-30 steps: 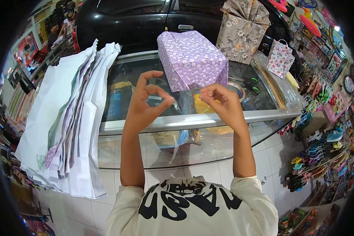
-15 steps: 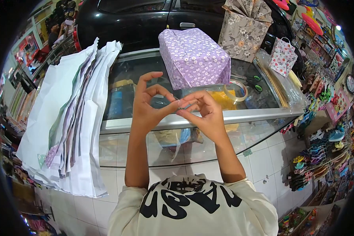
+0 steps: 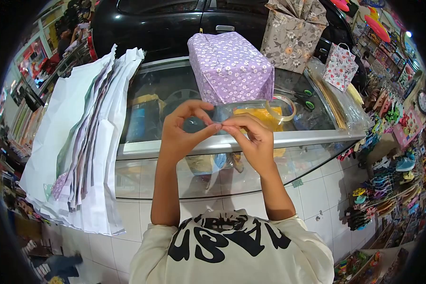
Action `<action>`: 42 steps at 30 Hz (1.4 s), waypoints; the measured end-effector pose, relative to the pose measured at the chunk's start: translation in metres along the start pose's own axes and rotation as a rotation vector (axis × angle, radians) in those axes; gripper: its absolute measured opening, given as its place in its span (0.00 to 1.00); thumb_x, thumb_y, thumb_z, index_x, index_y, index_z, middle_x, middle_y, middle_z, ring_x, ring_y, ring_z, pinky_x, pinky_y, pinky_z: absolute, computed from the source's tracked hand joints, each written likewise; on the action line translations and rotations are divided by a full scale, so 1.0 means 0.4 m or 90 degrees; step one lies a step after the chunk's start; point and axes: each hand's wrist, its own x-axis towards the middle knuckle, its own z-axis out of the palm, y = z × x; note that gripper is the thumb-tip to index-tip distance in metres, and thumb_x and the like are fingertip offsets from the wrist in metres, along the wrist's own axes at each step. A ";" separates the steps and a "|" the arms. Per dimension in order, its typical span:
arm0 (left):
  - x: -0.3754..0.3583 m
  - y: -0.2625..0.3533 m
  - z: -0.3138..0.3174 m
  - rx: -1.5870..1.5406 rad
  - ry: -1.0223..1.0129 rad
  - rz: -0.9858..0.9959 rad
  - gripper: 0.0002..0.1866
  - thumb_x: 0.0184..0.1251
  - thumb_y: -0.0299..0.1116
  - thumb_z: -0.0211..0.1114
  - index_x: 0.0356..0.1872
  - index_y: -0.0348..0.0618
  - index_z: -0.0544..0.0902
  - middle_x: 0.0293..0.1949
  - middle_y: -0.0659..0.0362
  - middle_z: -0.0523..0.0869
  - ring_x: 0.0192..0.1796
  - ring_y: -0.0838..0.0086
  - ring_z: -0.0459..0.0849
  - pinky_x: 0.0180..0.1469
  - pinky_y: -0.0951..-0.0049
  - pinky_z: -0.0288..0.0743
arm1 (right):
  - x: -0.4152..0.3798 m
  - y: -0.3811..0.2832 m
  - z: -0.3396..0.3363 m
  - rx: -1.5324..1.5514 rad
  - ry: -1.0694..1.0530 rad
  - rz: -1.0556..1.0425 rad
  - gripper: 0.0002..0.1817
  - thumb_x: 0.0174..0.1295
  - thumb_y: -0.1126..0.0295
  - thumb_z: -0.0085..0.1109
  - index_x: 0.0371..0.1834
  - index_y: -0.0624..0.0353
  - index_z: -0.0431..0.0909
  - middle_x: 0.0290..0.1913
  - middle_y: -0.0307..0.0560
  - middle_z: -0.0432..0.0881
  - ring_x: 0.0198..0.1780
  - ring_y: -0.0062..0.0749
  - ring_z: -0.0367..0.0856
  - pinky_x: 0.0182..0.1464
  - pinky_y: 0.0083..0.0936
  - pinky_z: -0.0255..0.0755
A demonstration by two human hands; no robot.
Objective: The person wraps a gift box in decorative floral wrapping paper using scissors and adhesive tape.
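Observation:
My left hand (image 3: 183,131) and my right hand (image 3: 253,137) meet at the fingertips above the front edge of the glass counter (image 3: 175,149). Both pinch something small and thin, too tiny to make out. Just beyond them stands a box wrapped in purple floral paper (image 3: 232,66). To its right, a roll of tape (image 3: 293,111) lies on the glass, and scissors with green handles (image 3: 309,98) rest behind it.
Sheets of wrapping paper (image 3: 75,142) hang over the counter's left end. A grey floral wrapped package (image 3: 291,42) and a small floral gift bag (image 3: 340,67) stand at the back right. A black car (image 3: 165,28) is behind. Hanging goods (image 3: 388,184) line the right side.
My fingertips have drawn closer together, and the left fingers have curled in. The view has shifted slightly. A blurred dark shape has appeared at the lower left.

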 end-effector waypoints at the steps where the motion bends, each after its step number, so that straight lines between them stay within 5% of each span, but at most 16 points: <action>1: -0.003 -0.002 0.006 0.001 -0.014 0.018 0.16 0.48 0.22 0.73 0.40 0.37 0.82 0.30 0.61 0.84 0.37 0.81 0.81 0.44 0.81 0.72 | -0.003 -0.003 -0.007 0.015 0.007 0.016 0.06 0.57 0.79 0.61 0.38 0.65 0.81 0.36 0.45 0.82 0.36 0.22 0.80 0.39 0.18 0.72; 7: -0.039 0.003 0.078 -0.077 0.027 -0.084 0.09 0.54 0.19 0.68 0.37 0.37 0.86 0.36 0.58 0.87 0.39 0.78 0.83 0.44 0.80 0.75 | -0.031 -0.022 -0.058 0.175 0.013 0.132 0.07 0.59 0.79 0.59 0.40 0.64 0.82 0.37 0.45 0.82 0.37 0.22 0.79 0.37 0.16 0.72; 14: -0.075 0.031 0.244 -0.118 0.085 -0.082 0.09 0.56 0.21 0.68 0.39 0.38 0.86 0.37 0.57 0.87 0.38 0.78 0.84 0.42 0.80 0.77 | -0.077 -0.026 -0.166 -0.018 0.068 0.018 0.10 0.54 0.81 0.63 0.40 0.63 0.83 0.33 0.44 0.80 0.34 0.24 0.78 0.35 0.17 0.71; 17: -0.081 0.058 0.321 -0.047 0.040 -0.092 0.09 0.57 0.23 0.68 0.40 0.39 0.86 0.37 0.57 0.87 0.37 0.78 0.84 0.41 0.80 0.77 | -0.102 -0.054 -0.238 -0.063 0.073 0.052 0.11 0.52 0.81 0.64 0.39 0.62 0.84 0.32 0.44 0.80 0.33 0.26 0.78 0.35 0.18 0.72; 25: -0.129 0.033 0.513 -0.393 -0.115 -0.323 0.09 0.52 0.22 0.71 0.36 0.35 0.84 0.30 0.56 0.86 0.33 0.79 0.84 0.36 0.82 0.77 | -0.244 -0.103 -0.469 -0.144 -0.024 -0.038 0.11 0.51 0.80 0.65 0.39 0.62 0.84 0.36 0.46 0.80 0.35 0.29 0.79 0.36 0.22 0.74; 28: -0.154 0.014 0.594 -0.475 -0.145 -0.305 0.09 0.53 0.22 0.71 0.37 0.36 0.83 0.31 0.56 0.87 0.33 0.79 0.84 0.37 0.83 0.77 | -0.299 -0.110 -0.529 -0.121 -0.032 -0.007 0.11 0.52 0.81 0.64 0.40 0.62 0.84 0.38 0.47 0.80 0.37 0.30 0.80 0.37 0.23 0.74; 34: -0.178 0.070 0.750 -0.322 -0.069 -0.338 0.14 0.59 0.24 0.67 0.48 0.34 0.81 0.38 0.54 0.87 0.40 0.77 0.85 0.42 0.80 0.78 | -0.389 -0.082 -0.645 -0.296 0.002 -0.003 0.12 0.53 0.80 0.61 0.41 0.60 0.82 0.40 0.48 0.80 0.40 0.38 0.79 0.41 0.28 0.74; 39: -0.186 0.035 0.854 -0.187 -0.197 -0.331 0.21 0.65 0.24 0.61 0.59 0.37 0.74 0.47 0.50 0.84 0.47 0.76 0.83 0.50 0.79 0.75 | -0.441 -0.053 -0.746 -0.364 0.036 -0.003 0.08 0.51 0.78 0.62 0.36 0.64 0.80 0.41 0.48 0.81 0.40 0.42 0.79 0.41 0.29 0.74; 42: -0.186 0.011 0.948 -0.247 -0.217 -0.299 0.23 0.66 0.22 0.59 0.62 0.38 0.70 0.55 0.51 0.79 0.53 0.74 0.79 0.56 0.78 0.72 | -0.485 -0.053 -0.813 -0.365 0.204 0.106 0.03 0.57 0.80 0.59 0.35 0.65 0.79 0.38 0.49 0.82 0.38 0.32 0.80 0.40 0.23 0.73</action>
